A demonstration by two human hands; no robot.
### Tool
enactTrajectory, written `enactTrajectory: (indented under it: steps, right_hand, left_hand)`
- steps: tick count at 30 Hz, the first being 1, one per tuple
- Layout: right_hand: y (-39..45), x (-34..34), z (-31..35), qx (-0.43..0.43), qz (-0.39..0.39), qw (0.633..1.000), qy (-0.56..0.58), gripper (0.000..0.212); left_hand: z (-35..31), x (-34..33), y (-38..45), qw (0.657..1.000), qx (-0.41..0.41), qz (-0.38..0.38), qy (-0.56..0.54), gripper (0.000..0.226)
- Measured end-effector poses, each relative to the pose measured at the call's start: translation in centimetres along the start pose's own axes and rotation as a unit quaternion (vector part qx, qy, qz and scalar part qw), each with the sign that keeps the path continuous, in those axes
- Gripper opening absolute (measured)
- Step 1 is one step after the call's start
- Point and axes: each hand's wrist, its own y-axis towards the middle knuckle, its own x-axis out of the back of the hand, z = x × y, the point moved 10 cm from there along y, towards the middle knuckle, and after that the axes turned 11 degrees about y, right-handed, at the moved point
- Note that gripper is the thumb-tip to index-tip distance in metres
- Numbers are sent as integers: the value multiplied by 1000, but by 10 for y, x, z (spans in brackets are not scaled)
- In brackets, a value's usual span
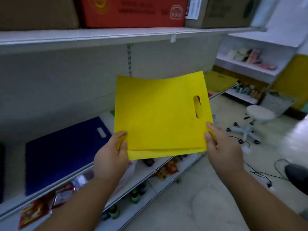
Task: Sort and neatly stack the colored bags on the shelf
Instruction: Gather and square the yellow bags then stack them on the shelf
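Long white shelf [116, 35] across the far side, stacked tiers, brown and red boxes up top. On the middle shelf board, left: one dark blue bag [61, 152] lying flat, cut-out handle showing. Far right on the same board: one yellow bag [218, 81], or a small pile, too blurred to count. Sliver of green [112, 112] peeking out behind the held piece, probably another bag, can't say for sure. Front and centre, held up in the air above the shelf edge: yellow bags [160, 114], two layers visible along the near edge, handle slot to the right. Left hand [110, 157] pinching the near-left corner, thumb on top, fingers [124, 144] curled under. Right hand [223, 147] pinching the near-right corner the same way, thumb pressed on the face. Sorting partly there, by the look of it: blue laid down, yellow begun at the far right, this pair not yet placed. Likely bound for that yellow spot. Below, snack packets and bottles; rolling stool [255, 119] on the floor, right.
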Motion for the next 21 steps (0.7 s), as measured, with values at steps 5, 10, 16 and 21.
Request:
enactTrajectory:
  steps: [5,10,16,21]
  right_hand:
    - [56,40,-92,-62,-52,996,-46,39]
    - [116,102,-169,-126,-114,983,-72,39]
    - [175,166,-274,-180,-166,968,-57,38]
    - [253,191,-371,-174,-148,973,-45,38]
  left_hand:
    - [-81,-106,67,998,-46,39,-24,32]
    - [-182,-208,130,991,-89,86,-53,32]
    - [-301,-320,179,978,-149,134,-58,31]
    - [-377,-401,209,982,-148,112,-46,32]
